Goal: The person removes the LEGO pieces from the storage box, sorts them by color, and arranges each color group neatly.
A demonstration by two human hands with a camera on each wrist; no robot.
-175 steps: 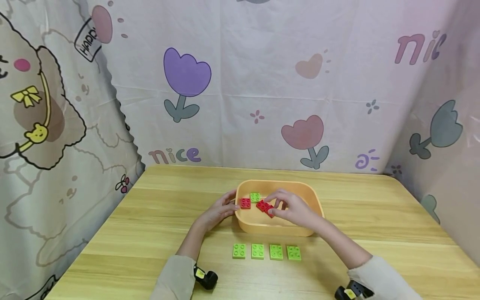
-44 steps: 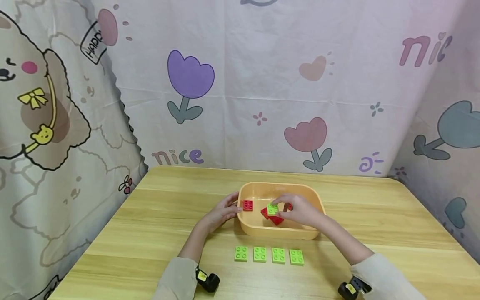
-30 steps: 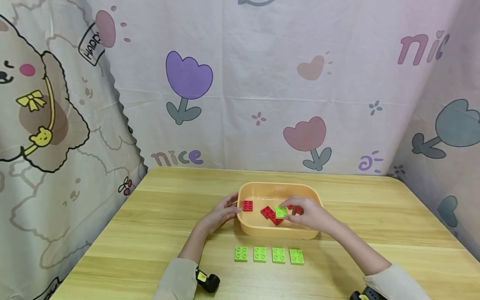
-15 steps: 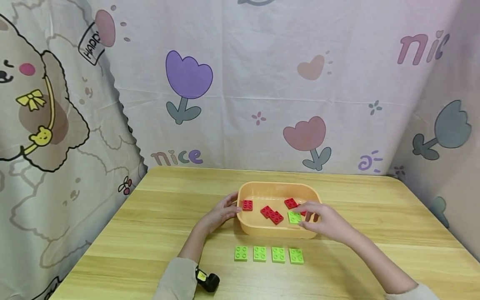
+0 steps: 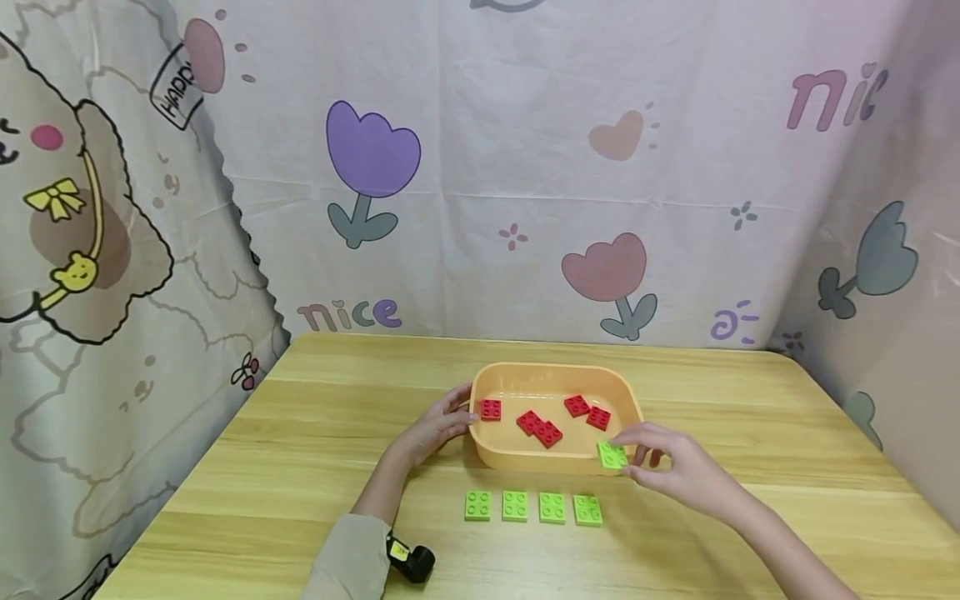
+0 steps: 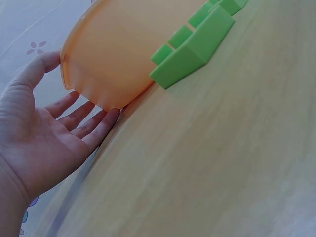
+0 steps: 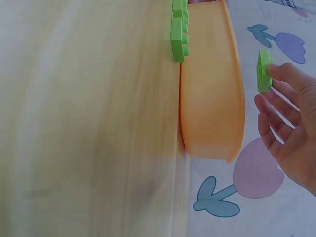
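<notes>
The person's left forearm point(image 5: 381, 492) slants forward, its left hand point(image 5: 437, 427) reaching out with the palm turned inward, left thumb point(image 6: 40, 68) spread away from four slightly bent fingers. Across from me, the bare right forearm point(image 5: 780, 537) angles in; the right hand point(image 5: 678, 471) pinches between right thumb point(image 7: 291, 75) and forefinger, its remaining fingers loosely curled.

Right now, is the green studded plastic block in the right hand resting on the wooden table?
No: the right hand pinches that green block in midair, higher than the rim of the orange plastic tray.
</notes>
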